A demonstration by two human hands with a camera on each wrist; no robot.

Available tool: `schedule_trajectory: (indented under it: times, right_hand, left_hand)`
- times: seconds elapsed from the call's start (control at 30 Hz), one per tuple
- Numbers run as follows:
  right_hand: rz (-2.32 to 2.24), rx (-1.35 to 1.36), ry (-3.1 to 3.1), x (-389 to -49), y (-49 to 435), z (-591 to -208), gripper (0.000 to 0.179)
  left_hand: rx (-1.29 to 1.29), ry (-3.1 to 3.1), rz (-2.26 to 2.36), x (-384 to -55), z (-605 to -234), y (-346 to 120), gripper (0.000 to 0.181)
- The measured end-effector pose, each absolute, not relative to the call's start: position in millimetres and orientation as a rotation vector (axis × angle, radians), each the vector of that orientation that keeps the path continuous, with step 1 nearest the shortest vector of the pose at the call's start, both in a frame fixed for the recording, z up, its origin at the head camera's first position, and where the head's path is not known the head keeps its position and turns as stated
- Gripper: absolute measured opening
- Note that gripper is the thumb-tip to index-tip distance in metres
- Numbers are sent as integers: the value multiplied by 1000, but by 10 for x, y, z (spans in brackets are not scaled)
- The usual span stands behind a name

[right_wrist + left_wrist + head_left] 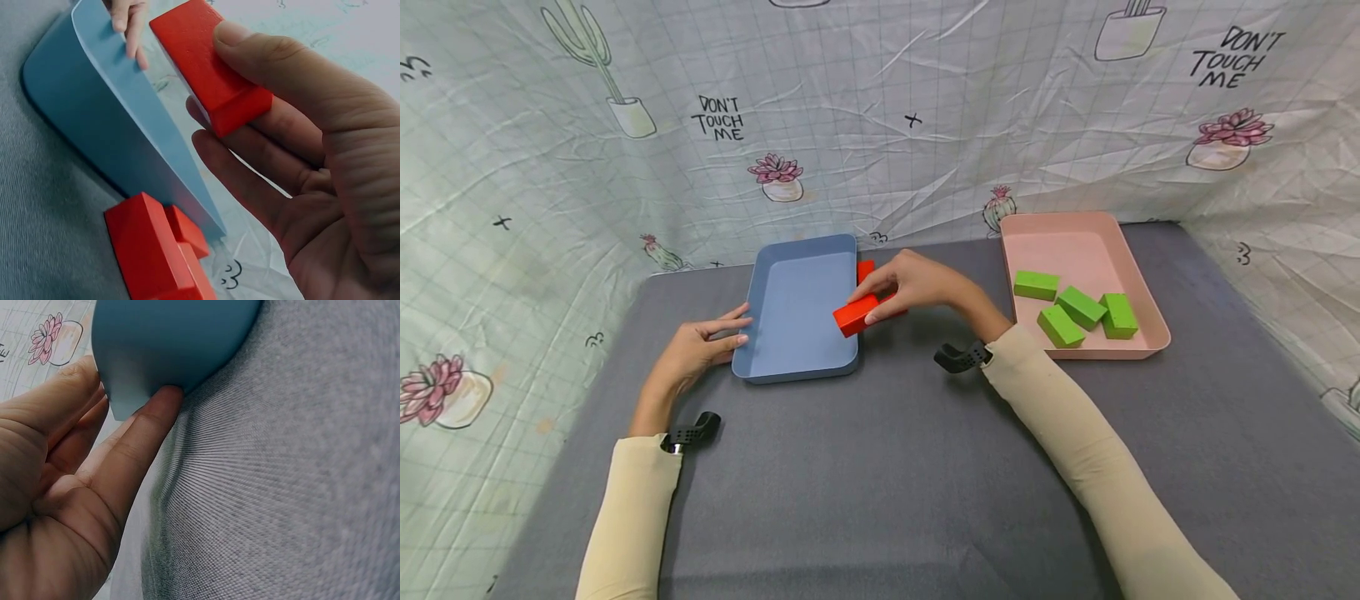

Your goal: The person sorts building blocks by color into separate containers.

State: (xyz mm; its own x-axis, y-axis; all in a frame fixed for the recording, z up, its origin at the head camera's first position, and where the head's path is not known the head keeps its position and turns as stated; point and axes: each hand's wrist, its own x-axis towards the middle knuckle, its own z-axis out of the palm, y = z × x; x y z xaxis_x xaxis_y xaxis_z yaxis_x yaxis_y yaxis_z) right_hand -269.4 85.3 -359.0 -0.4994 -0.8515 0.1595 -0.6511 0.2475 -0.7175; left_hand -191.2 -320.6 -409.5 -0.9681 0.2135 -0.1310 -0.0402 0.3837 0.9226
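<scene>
My right hand (917, 282) pinches a red rectangular block (855, 315) between thumb and fingers, holding it over the right rim of the blue tray (797, 304). In the right wrist view the block is tilted, with the thumb on its broad face. More red blocks (147, 247) lie on the table beside the tray's right wall, partly hidden by the hand in the head view. My left hand (691, 354) grips the tray's left edge, fingertips over the rim and thumb (164, 406) against the outer wall.
At the right stands a pink tray (1067, 237) holding several green blocks (1081, 307). A grey cloth (820, 492) covers the table. Behind it hangs a white patterned curtain (880, 133), close to the far ends of both trays.
</scene>
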Motion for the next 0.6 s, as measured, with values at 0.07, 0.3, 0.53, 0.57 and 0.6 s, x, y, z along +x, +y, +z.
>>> schedule_trajectory:
  times: [0.07,0.3,0.53,0.57,0.6]
  right_hand:
    - [-1101,-1402,2249,-2700,821,-3599,37]
    - [-1098,-1443,2248,-2747,710,-3641,38]
    - [-1112,-1461,2216,-2756,611,-3650,39]
    - [-1115,-1458,2207,-2754,597,-3651,39]
    - [-1116,-1457,2199,-2752,584,-3652,40]
  left_hand:
    - [151,2419,1617,-1912,-4095,-3203,56]
    - [141,2416,1619,-1918,-4088,-3196,55]
    - [154,2407,1624,-1920,-4091,-3201,55]
    - [154,2406,1623,-1920,-4090,-3201,55]
    - [155,2403,1627,-1921,-4088,-3202,55]
